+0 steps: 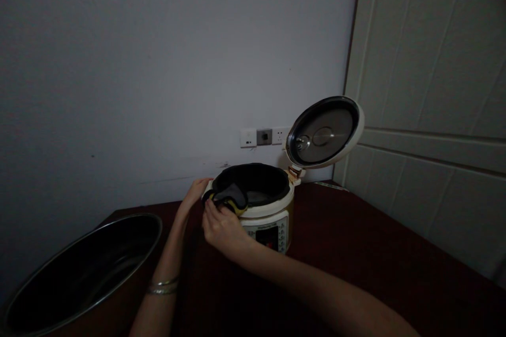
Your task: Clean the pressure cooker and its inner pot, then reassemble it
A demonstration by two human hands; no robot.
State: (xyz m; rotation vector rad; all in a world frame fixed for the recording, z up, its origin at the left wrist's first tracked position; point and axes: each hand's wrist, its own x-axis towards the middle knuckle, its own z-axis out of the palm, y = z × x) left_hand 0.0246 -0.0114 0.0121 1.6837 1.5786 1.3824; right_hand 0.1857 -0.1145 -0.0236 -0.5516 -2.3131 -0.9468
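A cream rice cooker (272, 221) stands on a dark red table (356, 263) with its lid (324, 131) swung up and open toward the right. The cooker's dark interior (256, 184) is exposed. My right hand (221, 226) is closed on a dark cloth with a yellow edge (231, 197), pressing it on the cooker's front-left rim. Resting against the cooker's left side at the rim is my left hand (195, 192), fingers curled on it; bracelets sit on that wrist.
A large dark metal pot (79, 274) lies on the table at the lower left. Wall sockets (263, 137) sit on the grey wall behind the cooker. A white panelled door (430, 116) fills the right side.
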